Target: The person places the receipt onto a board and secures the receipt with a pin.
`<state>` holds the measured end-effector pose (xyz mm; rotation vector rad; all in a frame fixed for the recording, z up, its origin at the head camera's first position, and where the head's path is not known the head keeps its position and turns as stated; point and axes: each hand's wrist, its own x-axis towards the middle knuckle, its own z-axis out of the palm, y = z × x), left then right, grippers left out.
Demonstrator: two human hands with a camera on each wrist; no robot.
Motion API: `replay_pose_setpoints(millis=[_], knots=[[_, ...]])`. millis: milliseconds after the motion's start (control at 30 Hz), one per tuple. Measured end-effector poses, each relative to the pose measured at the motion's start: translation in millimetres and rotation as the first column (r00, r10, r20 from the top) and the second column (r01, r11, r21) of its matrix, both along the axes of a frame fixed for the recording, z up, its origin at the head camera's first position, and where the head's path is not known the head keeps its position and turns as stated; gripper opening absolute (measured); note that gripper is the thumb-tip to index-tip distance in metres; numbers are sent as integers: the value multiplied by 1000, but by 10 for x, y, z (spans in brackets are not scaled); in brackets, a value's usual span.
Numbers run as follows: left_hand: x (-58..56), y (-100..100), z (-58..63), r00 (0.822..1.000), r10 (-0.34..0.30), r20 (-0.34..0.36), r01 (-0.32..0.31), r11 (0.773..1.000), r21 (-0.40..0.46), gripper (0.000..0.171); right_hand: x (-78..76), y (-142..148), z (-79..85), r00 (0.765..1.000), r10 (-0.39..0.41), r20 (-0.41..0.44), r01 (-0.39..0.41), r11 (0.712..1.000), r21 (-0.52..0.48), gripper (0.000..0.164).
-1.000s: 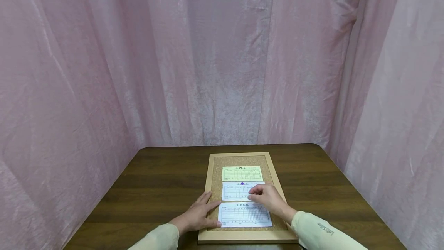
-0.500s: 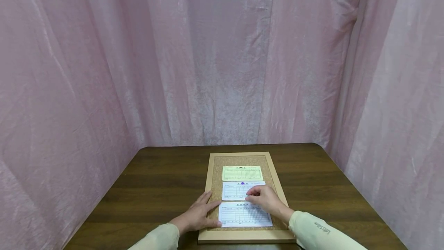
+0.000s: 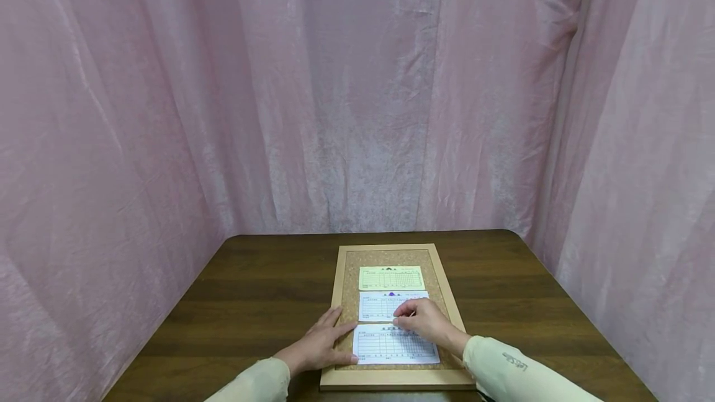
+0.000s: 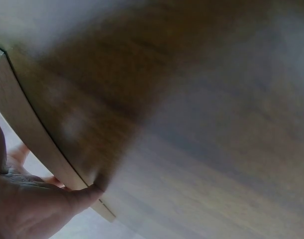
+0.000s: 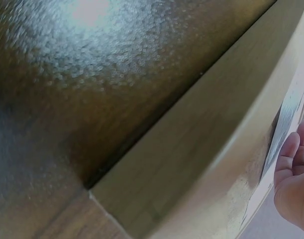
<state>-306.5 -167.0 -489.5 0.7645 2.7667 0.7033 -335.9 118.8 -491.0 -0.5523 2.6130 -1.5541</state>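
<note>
A wood-framed corkboard lies flat before me with three printed form slips in a column. The pale green slip is farthest and bears a small dark spot at its top. A purple push pin sits atop the middle white slip. My left hand spreads over the frame's left side, its thumb touching the nearest white slip. At that slip's top edge, my right hand pinches with thumb and forefinger; the small thing between the fingertips is hidden.
The dark brown wooden table extends on both sides of the board. Pink curtains hang behind and beside it. The board's raised wooden edge fills much of the right wrist view.
My right hand has shifted slightly left and toward me, from the middle slip to the nearest slip's top edge. The left hand stays where it was.
</note>
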Motion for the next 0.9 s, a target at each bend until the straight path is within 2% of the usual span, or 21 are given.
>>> replay_pose_setpoints(millis=[300,567,900], knots=[[8,12,21,1000,-5,0,5,1000,-5,76,-5,-26,-3,1000,3,14,-4,1000,2,8],[16,8,16,1000,0,-6,0,1000,6,76,-18,-59,-7,998,11,63,-10,1000,-26,7],[9,10,10,1000,1,-6,-1,1000,5,75,-39,-104,-50,998,7,61,-6,1000,-8,7]])
